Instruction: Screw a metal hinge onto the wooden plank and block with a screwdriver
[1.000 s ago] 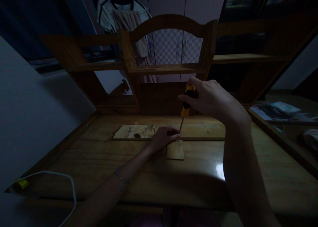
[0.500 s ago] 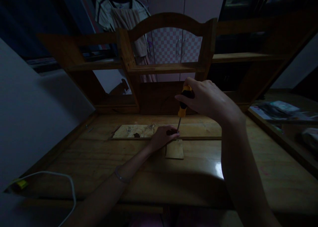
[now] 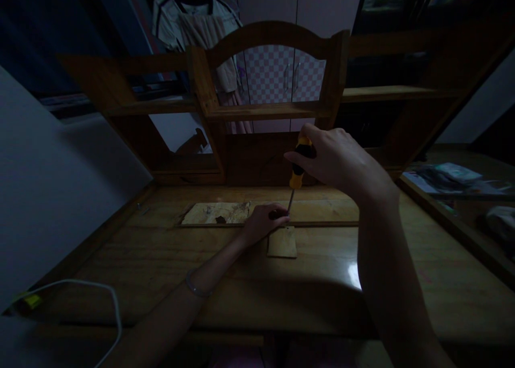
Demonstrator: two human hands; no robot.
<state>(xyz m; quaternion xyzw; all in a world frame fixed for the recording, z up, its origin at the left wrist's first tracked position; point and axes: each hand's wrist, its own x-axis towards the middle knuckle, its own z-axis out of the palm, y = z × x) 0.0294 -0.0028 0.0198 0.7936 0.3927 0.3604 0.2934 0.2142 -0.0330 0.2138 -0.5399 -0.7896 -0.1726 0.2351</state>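
My right hand [image 3: 341, 161] is wrapped around the handle of a yellow-and-black screwdriver [image 3: 296, 180], held nearly upright with its shaft pointing down. The shaft's tip ends by the fingers of my left hand [image 3: 263, 220], which rests on a long, thin wooden board [image 3: 325, 211]. Thumb and fingers of the left hand are pinched together around the tip; what they hold there is hidden. The board's left part has a rough, pale surface with a dark hole. Just in front of it, below the left fingertips, lies a small square wooden piece [image 3: 282, 243] with a small hole near its top edge.
The board lies on a wooden desk [image 3: 161, 271]. Behind rises a wooden shelf frame [image 3: 265, 110] with an arched top. A white cable [image 3: 115, 298] and a yellow item [image 3: 32, 302] are at the left front. Plastic-wrapped things [image 3: 454, 177] lie beyond the right edge.
The screwdriver's handle has shifted very slightly to the right. Both hands otherwise keep the same places and grips.
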